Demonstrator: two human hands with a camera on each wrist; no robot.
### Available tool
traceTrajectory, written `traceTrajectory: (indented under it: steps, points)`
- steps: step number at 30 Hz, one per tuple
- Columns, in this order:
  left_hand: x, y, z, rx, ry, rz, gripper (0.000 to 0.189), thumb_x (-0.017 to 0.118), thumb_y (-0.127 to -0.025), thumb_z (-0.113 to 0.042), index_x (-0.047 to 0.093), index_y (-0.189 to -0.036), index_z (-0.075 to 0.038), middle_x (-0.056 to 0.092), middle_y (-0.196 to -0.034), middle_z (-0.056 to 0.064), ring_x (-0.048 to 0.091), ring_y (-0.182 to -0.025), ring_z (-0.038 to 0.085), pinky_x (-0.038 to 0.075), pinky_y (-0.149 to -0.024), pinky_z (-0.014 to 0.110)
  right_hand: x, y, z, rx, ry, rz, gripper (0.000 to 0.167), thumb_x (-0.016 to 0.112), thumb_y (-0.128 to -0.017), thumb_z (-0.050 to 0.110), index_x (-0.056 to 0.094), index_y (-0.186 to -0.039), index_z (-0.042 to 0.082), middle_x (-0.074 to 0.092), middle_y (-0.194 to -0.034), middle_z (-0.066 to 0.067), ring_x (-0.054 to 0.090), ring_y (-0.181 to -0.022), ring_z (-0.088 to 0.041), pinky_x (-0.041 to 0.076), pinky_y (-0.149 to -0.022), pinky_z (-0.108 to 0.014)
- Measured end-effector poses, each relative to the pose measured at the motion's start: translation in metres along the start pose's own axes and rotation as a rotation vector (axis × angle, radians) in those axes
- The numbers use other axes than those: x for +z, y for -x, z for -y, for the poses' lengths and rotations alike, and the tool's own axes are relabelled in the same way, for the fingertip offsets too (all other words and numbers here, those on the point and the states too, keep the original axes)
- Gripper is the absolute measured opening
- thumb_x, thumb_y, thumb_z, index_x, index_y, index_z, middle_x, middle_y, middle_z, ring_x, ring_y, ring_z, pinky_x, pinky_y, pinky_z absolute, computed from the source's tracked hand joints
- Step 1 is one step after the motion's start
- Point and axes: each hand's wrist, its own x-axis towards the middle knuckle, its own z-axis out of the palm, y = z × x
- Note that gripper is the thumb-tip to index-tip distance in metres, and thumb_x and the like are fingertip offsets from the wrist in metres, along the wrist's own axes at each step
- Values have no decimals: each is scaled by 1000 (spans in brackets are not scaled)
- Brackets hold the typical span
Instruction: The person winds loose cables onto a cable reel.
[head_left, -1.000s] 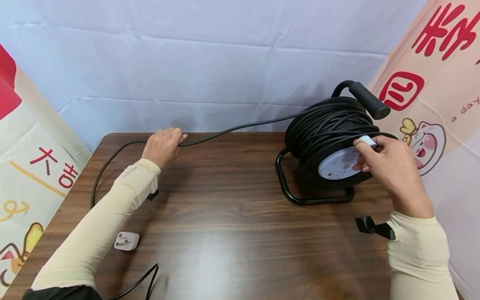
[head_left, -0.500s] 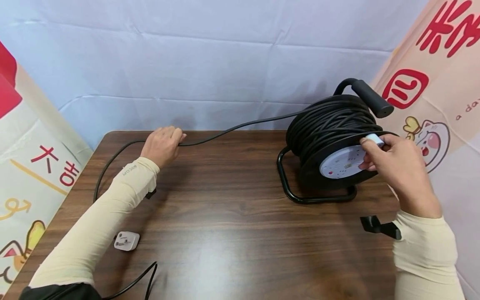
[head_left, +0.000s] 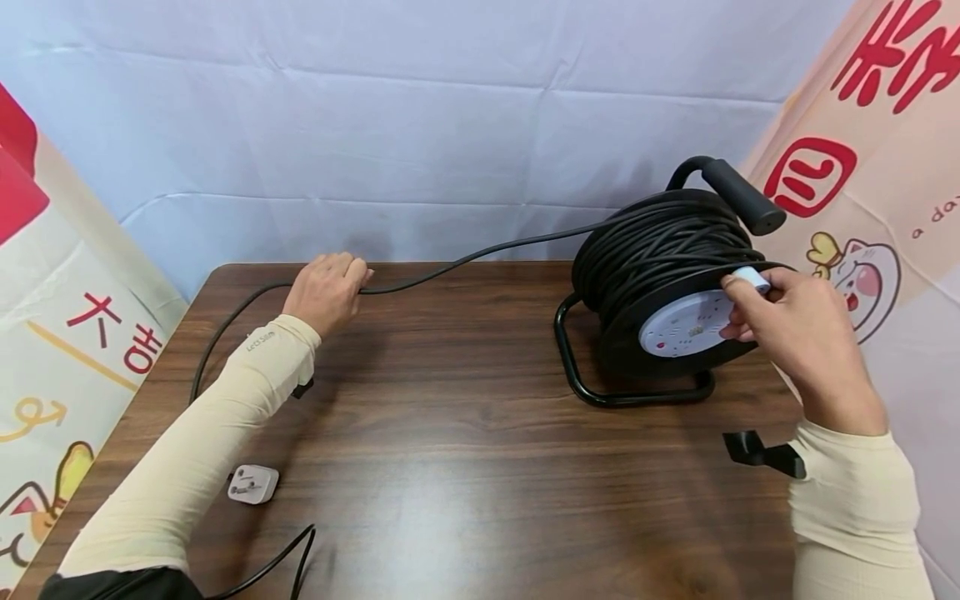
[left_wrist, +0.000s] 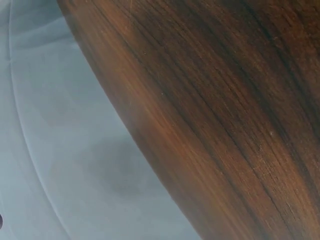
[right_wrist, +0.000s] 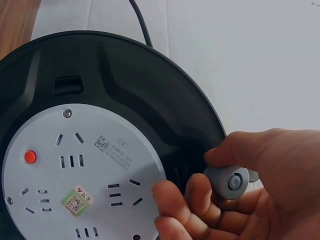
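A black cable reel (head_left: 660, 275) stands on its tube frame at the right of the table, thickly wound with black cable. My right hand (head_left: 806, 333) pinches the pale knob (head_left: 751, 279) at the rim of its round side. In the right wrist view, thumb and fingers surround that grey knob (right_wrist: 231, 182), beside the white socket panel (right_wrist: 75, 172) with its red button. On the left, my left hand (head_left: 324, 292) grips the cable (head_left: 487, 250) that runs from the reel's top. The left wrist view shows neither hand nor cable.
A white plug (head_left: 252, 484) lies on the wooden table (head_left: 465, 467) beside the left forearm. Near the front edge, a thin black cord (head_left: 273, 562) bends to a point. Behind the table hangs a pale cloth (head_left: 420, 125); printed banners flank both sides.
My right hand has shifted slightly right with the knob over the past second, then stayed nearly still. The left hand keeps its place on the cable.
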Motion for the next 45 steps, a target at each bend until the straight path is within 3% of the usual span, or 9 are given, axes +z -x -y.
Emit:
traceTrajectory:
  steps: [10,20,28,35,45]
  points:
    - [-1,-1,-2,-7,0,16,32,52,-107,-11,42,-77,-2,35,-61,7,29,-49,20,28,-46,34,-1,0,-1,-4,-7,6,48,56,-102,41,65,-98,-6,70,-66,-5,65,-52,-4,44,-54,-18]
    - [0,-2,-4,-11,-22,-28,53,41,-109,-44,39,-71,-6,33,-59,4,34,-45,21,34,-44,36,-1,0,-3,9,7,3,51,55,-102,45,66,-98,-5,70,-68,-8,65,-54,-6,44,-54,-20]
    - [1,-3,-5,-9,-17,-44,55,44,-108,-48,40,-73,-6,36,-60,5,37,-45,24,34,-43,38,-1,1,-2,8,3,8,51,55,-103,43,65,-98,-6,70,-66,-7,64,-53,-6,44,-55,-20]
    - [3,-3,-7,-21,-13,-26,56,42,-108,-50,42,-74,-6,36,-60,5,38,-45,24,33,-43,38,-3,-2,-5,16,-47,21,46,56,-103,37,65,-97,-8,68,-60,4,64,-51,-3,43,-56,-15]
    - [9,-8,-8,-12,-15,-38,55,45,-107,-49,41,-73,-7,34,-60,4,34,-44,21,30,-41,35,-7,-5,-14,75,-18,11,55,53,-102,44,66,-100,-9,69,-61,1,65,-52,-6,43,-58,-16]
